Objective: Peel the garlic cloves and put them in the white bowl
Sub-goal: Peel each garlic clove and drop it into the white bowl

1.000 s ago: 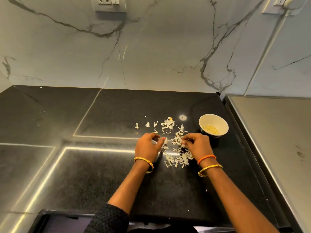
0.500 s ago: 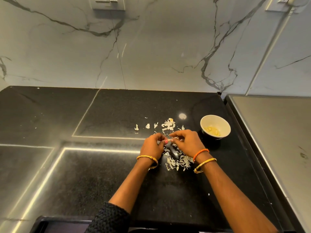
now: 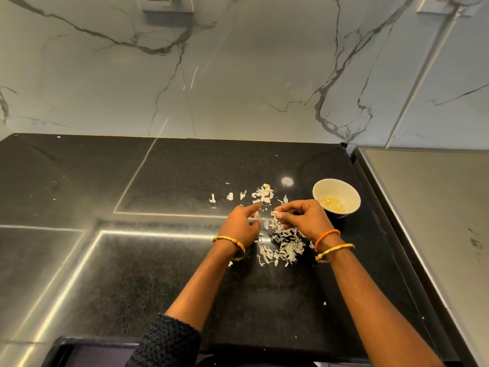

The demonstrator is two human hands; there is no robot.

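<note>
Both hands worked close together over the black bench, just above a heap of papery garlic skins. The left hand had its fingers curled, and its grip pinched a small pale piece between thumb and fingertips — whether that was a clove or only a strip of skin could not be told from the head view. The right hand was curled too, its grip closed on a scrap of whitish skin at the fingertips. The two hands were near each other but not touching, with a narrow gap between them.

The white bowl stood on the bench to the right of the right hand, just beside it and a little farther back. Peeled garlic cloves, pale yellow, lay in its bottom. More loose skins were scattered behind the hands, with a few single flakes trailing off to the left.

The left wrist wore a gold bangle; the right wrist wore an orange band and a gold bangle below it. A dark knitted sleeve covered the left arm near the bottom edge. A white marble wall with grey veins rose behind the bench, and a grey metal surface adjoined the bench on the right.
</note>
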